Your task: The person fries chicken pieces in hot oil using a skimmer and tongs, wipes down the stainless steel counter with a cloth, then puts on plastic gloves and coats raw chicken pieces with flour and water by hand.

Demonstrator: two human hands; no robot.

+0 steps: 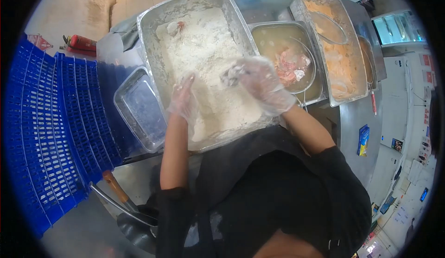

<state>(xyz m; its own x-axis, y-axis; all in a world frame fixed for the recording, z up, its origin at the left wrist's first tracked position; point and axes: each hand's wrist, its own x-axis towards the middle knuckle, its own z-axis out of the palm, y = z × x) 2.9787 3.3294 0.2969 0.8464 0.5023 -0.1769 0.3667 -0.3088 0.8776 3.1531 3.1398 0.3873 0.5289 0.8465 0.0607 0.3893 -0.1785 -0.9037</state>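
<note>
Two hands in clear gloves work over one large metal tray (pixel 244 24) of white flour (pixel 204 44) on the table (pixel 352 137). The left hand (pixel 182 95) touches the flour, its fingers extended and its grip closed on nothing visible. The right hand (pixel 259 79) hangs above it, fingers curled and floury; whether this grip clamps anything cannot be told. One coated piece (pixel 179 26) lies at the tray's far end. To the right: one basin (pixel 273 24) with pink meat (pixel 291 65), one long tray (pixel 303 17) of orange powder (pixel 336 56). To the left: one small tray (pixel 141 95).
</note>
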